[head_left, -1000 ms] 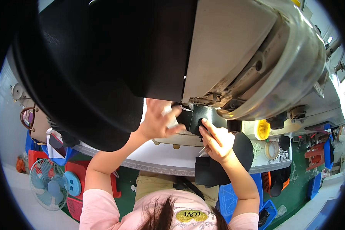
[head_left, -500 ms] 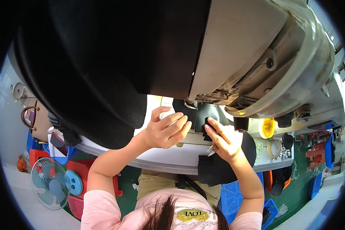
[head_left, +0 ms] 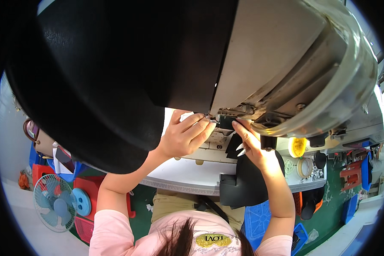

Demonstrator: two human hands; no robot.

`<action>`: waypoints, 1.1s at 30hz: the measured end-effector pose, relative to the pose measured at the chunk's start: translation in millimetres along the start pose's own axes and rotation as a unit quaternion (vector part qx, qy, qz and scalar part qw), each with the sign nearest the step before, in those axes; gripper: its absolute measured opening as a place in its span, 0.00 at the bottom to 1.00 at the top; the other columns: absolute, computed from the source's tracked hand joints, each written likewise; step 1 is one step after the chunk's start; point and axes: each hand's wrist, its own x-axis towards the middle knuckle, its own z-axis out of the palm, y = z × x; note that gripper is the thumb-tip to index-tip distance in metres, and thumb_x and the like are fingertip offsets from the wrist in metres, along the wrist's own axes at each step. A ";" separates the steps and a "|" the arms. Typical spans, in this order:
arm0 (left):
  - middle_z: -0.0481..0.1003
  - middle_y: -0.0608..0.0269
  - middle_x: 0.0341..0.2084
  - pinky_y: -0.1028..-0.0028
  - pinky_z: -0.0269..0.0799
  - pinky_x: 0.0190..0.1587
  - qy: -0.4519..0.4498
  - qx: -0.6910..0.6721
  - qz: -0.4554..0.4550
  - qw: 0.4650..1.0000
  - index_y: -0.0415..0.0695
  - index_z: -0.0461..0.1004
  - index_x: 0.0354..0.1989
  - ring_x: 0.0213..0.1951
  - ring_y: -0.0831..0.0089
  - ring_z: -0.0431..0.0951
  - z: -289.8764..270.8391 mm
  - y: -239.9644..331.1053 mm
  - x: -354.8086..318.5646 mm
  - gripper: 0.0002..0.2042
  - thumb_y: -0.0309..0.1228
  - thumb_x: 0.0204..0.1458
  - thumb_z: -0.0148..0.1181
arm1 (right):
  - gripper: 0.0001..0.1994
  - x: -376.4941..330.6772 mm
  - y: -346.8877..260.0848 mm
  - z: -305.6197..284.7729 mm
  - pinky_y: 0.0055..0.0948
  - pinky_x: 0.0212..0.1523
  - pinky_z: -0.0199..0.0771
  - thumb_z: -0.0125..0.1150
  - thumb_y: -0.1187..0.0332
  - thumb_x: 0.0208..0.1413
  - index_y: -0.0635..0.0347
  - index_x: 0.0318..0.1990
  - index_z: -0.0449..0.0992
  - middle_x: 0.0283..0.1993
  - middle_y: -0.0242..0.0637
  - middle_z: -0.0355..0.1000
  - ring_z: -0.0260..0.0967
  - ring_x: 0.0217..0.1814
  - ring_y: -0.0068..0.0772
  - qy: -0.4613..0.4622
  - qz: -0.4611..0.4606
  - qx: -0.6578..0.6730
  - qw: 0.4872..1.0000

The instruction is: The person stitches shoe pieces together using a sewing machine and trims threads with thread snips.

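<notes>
Since the earlier frame, your left hand (head_left: 184, 137) had closed in beside your right hand (head_left: 252, 147) under the sewing machine (head_left: 286, 77). One small black piece (head_left: 227, 123) sat at the needle area, pinched between both grips' fingertips. One black sheet (head_left: 247, 181) lay below on the white desk (head_left: 187, 175).
</notes>
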 end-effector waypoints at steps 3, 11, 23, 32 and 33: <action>0.71 0.68 0.28 0.61 0.58 0.51 -0.007 -0.032 -0.029 0.999 0.43 0.76 0.26 0.34 0.74 0.73 3.6 -3.0 2.1 0.07 0.28 0.37 0.63 | 0.24 -8.9 18.0 8.7 0.24 0.25 0.68 0.56 0.88 0.40 0.53 0.46 0.75 0.33 0.36 0.72 0.69 0.26 0.30 0.013 0.012 0.009 1.000; 0.71 0.64 0.25 0.59 0.59 0.50 0.024 -0.110 -0.069 0.991 0.40 0.73 0.20 0.32 0.70 0.74 16.2 -7.0 1.8 0.04 0.26 0.38 0.62 | 0.25 -11.2 7.1 2.7 0.30 0.30 0.66 0.61 0.83 0.39 0.50 0.48 0.73 0.27 0.35 0.72 0.68 0.25 0.34 0.034 0.038 -0.101 0.994; 0.73 0.64 0.29 0.62 0.61 0.46 0.079 -0.098 -0.070 0.990 0.45 0.68 0.18 0.36 0.70 0.73 27.1 -12.5 1.6 0.06 0.23 0.38 0.61 | 0.17 -33.0 7.6 -6.8 0.35 0.36 0.71 0.56 0.84 0.41 0.62 0.42 0.73 0.35 0.46 0.71 0.71 0.34 0.44 0.028 0.158 -0.070 0.985; 0.71 0.53 0.37 0.67 0.63 0.46 -0.077 -0.319 -0.468 0.820 0.41 0.72 0.40 0.42 0.60 0.71 52.1 -53.0 -32.1 0.09 0.27 0.51 0.52 | 0.15 -42.2 3.9 -31.3 0.24 0.33 0.70 0.49 0.87 0.38 0.67 0.36 0.74 0.29 0.41 0.70 0.70 0.29 0.32 0.104 0.169 0.073 0.977; 0.71 0.53 0.37 0.67 0.63 0.46 -0.102 -0.357 -0.525 0.766 0.40 0.71 0.40 0.42 0.61 0.70 53.9 -57.3 -35.1 0.09 0.27 0.51 0.52 | 0.09 -44.2 3.6 -29.4 0.24 0.29 0.66 0.52 0.84 0.41 0.67 0.32 0.73 0.25 0.39 0.67 0.65 0.25 0.31 0.095 0.191 0.080 0.974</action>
